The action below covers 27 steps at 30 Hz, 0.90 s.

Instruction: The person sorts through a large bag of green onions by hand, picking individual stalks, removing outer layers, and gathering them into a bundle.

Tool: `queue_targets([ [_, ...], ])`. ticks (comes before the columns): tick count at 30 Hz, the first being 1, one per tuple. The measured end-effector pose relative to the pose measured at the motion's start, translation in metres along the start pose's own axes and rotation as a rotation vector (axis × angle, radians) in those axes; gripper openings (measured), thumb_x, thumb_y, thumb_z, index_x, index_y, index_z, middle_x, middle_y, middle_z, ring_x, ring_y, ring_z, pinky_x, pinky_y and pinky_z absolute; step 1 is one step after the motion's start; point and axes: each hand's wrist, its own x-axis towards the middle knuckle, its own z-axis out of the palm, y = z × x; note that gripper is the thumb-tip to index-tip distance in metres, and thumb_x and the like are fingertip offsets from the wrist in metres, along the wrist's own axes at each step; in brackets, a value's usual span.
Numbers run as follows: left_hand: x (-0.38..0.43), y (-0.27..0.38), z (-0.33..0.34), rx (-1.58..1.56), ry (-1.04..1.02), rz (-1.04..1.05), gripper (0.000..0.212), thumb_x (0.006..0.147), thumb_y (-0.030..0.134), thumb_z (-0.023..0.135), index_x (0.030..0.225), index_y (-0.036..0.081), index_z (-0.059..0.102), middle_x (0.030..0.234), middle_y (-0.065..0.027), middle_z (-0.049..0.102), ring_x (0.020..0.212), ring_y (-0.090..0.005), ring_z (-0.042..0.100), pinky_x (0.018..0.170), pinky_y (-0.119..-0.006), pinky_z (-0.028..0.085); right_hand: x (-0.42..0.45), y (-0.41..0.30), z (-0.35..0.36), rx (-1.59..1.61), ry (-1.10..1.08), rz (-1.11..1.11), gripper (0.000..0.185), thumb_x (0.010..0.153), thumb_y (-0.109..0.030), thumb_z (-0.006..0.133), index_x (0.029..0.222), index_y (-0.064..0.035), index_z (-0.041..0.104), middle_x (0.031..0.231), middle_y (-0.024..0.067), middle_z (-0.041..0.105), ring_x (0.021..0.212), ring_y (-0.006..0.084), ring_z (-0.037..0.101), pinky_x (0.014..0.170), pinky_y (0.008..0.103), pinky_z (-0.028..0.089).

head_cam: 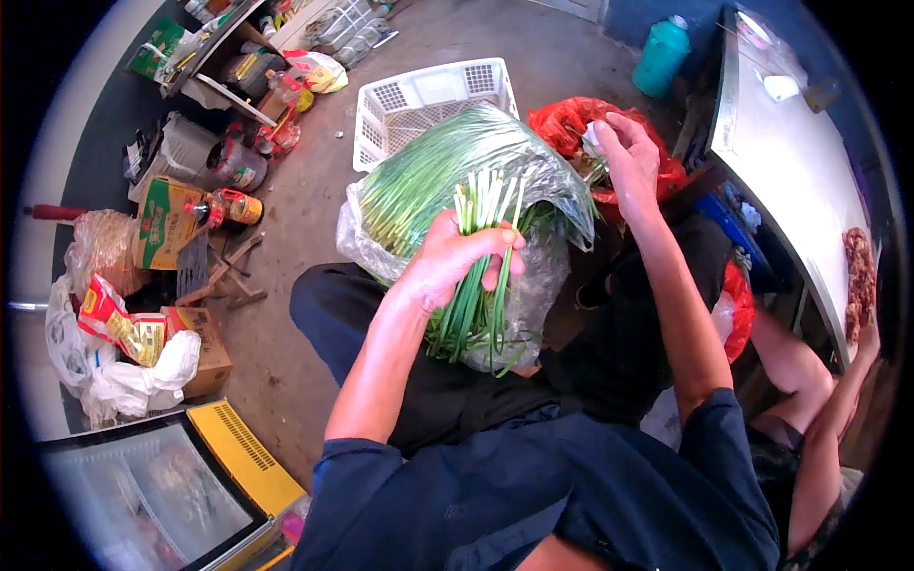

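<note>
My left hand (464,260) grips a bunch of garlic chives (468,307), pale cut ends up and green leaves hanging down over my lap. Behind it a large clear plastic bag (350,228) lies full of more chives (428,171), their pale ends towards the lower left. My right hand (632,153) is raised over a red plastic bag (564,118), fingers curled. A small whitish scrap (591,139) shows at its fingertips; whether it is pinched there I cannot tell. Some plant bits are visible at the red bag's mouth.
A white plastic crate (371,128) stands behind the chives. On the right, a white table (785,150) carries meat (859,278), with another person's arm (821,457) beside it. A teal jug (662,57) stands behind. Cartons (207,350), bottles (239,207) and a glass-topped freezer (235,457) line the left.
</note>
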Motion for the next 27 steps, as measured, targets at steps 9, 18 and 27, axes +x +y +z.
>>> queue_targets([
  [9, 0.01, -0.006, 0.004, 0.008, -0.025, -0.023, 0.017, 0.084, 0.012, 0.067, 0.093, -0.001, 0.061, 0.081, -0.0104, 0.067, 0.06, -0.0174, 0.065, 0.042, -0.025, 0.045, -0.045, -0.041, 0.01, 0.37, -0.498, 0.357, 0.03, 0.095, -0.028, 0.06, 0.106, -0.0003, 0.065, 0.092, 0.007, 0.067, 0.076, 0.013, 0.064, 0.066, 0.0255, 0.05],
  [18, 0.002, -0.004, 0.001, 0.022, -0.014, -0.034, 0.018, 0.084, 0.015, 0.068, 0.091, 0.0, 0.063, 0.081, -0.0093, 0.066, 0.063, -0.017, 0.065, 0.042, -0.026, 0.044, -0.073, -0.031, 0.025, 0.374, -0.425, 0.209, 0.019, 0.092, -0.02, 0.063, 0.088, -0.0016, 0.066, 0.074, 0.0016, 0.064, 0.062, 0.0083, 0.059, 0.057, 0.0224, 0.047],
  [27, -0.024, 0.024, -0.033, -0.085, 0.178, 0.075, 0.02, 0.084, 0.019, 0.066, 0.091, 0.002, 0.059, 0.081, -0.01, 0.064, 0.065, -0.0192, 0.063, 0.053, -0.028, 0.048, -0.09, 0.055, 0.018, -0.194, -0.177, -0.03, 0.029, 0.081, -0.006, 0.065, 0.109, 0.0019, 0.062, 0.098, 0.0152, 0.065, 0.068, 0.0227, 0.067, 0.065, 0.0353, 0.053],
])
